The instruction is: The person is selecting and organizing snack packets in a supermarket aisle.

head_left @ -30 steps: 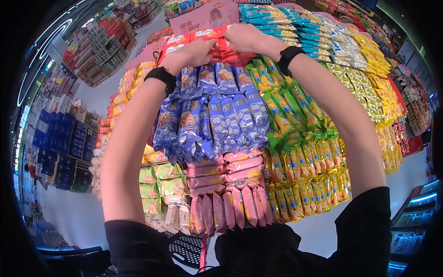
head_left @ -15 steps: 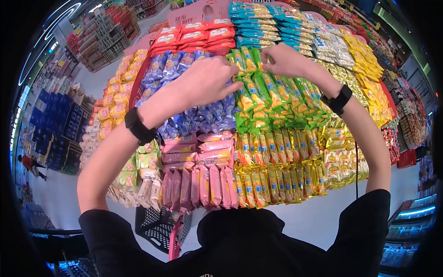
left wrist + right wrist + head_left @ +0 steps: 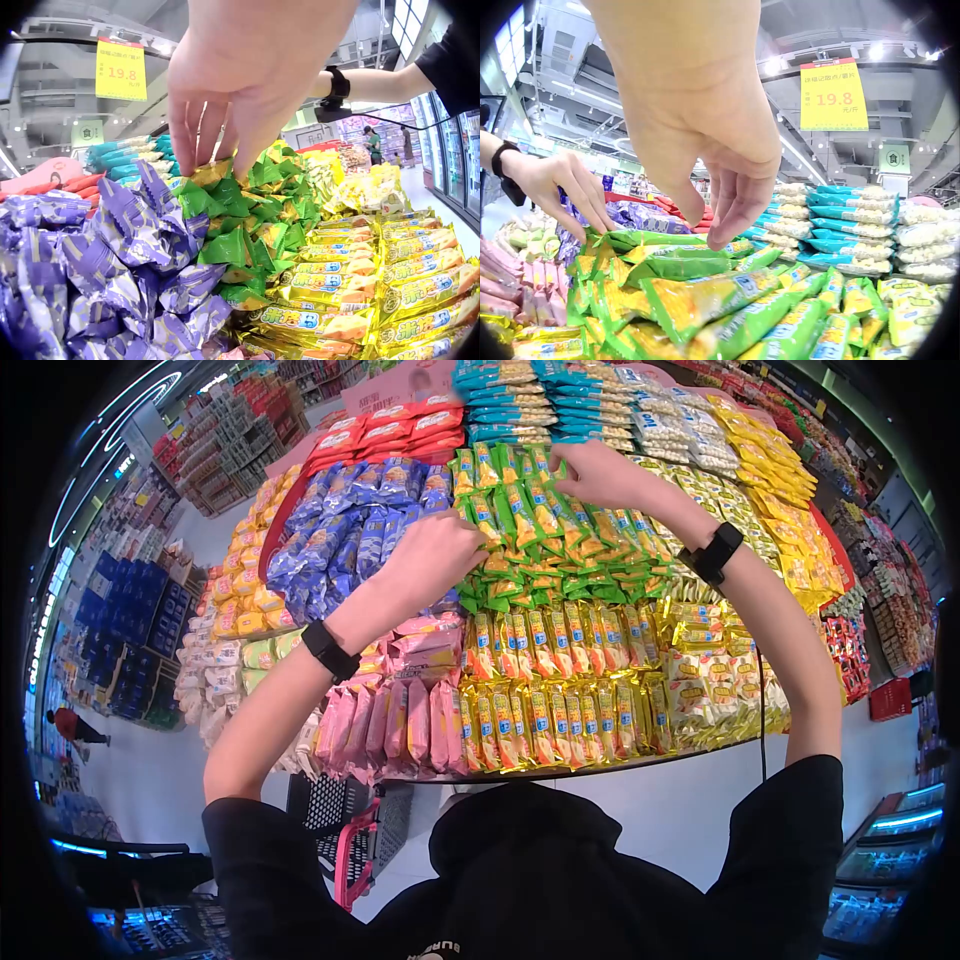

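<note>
Green-and-yellow snack packets (image 3: pixel 545 525) lie heaped in the middle of the display. At the heap's left side, my left hand (image 3: pixel 435 550) pinches the end of a green packet (image 3: pixel 212 174) between thumb and fingertips. My right hand (image 3: pixel 607 475) is over the heap's far right part. In the right wrist view the right hand (image 3: pixel 705 142) points down with bent, relaxed fingers. Its fingertips are at the top of the green packets (image 3: pixel 705 300), with a gap between thumb and fingers; whether they touch is unclear.
Purple-blue packets (image 3: pixel 345 530) lie left of the green heap, red packets (image 3: pixel 390 430) and teal bags (image 3: pixel 505 405) behind. Gold packets (image 3: pixel 560 725) and pink packets (image 3: pixel 400 720) fill the front. A basket with a pink handle (image 3: pixel 345 860) is below the front edge.
Both hands have left the red packets and come to the green heap. The left hand has moved down to the heap's left side, and the view has shifted right.
</note>
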A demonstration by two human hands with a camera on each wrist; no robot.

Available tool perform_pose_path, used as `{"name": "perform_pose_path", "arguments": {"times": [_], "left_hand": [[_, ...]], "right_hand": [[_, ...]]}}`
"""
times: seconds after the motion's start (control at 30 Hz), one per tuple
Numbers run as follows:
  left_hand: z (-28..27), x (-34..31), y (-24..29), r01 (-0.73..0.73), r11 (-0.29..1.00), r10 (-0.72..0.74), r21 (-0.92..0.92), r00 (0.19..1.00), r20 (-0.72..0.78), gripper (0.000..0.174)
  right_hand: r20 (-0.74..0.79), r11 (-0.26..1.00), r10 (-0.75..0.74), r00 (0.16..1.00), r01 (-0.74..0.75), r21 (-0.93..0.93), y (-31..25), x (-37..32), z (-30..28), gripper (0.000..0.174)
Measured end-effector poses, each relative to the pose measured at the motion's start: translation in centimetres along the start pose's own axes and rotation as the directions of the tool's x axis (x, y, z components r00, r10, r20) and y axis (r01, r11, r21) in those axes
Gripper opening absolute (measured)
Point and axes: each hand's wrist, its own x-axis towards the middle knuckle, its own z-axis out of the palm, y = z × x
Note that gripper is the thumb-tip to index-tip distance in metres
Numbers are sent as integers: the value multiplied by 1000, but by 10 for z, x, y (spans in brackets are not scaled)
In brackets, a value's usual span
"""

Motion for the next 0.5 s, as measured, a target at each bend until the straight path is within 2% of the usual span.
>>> {"name": "perform_pose_path", "arguments": {"times": [0.1, 0.13, 0.23, 0.27, 0.37, 0.5], "left_hand": [[1, -1, 3, 37, 999, -37, -24, 999, 13, 16], [0, 0, 4, 51, 998, -51, 23, 998, 21, 23], [-6, 5, 23, 76, 997, -74, 9, 988, -133, 35], [-6, 8, 31, 105, 994, -106, -16, 981, -164, 47], [6, 24, 46, 89, 992, -108, -84, 957, -270, 49], [18, 38, 56, 192, 972, -220, -136, 945, -240, 40]], "right_hand": [[-1, 999, 20, 1000, -20, 35, 21, -28, -7, 30], [31, 999, 30, 999, -29, -21, 19, -39, -14, 32], [-80, 997, -22, 997, 16, -75, 35, -69, -4, 32], [-61, 999, -7, 998, 4, -46, 40, -81, 0, 34], [-92, 999, 0, 996, -4, -43, 32, -107, 9, 35], [-134, 990, -106, 985, 92, -104, 21, -130, 18, 37]]}}
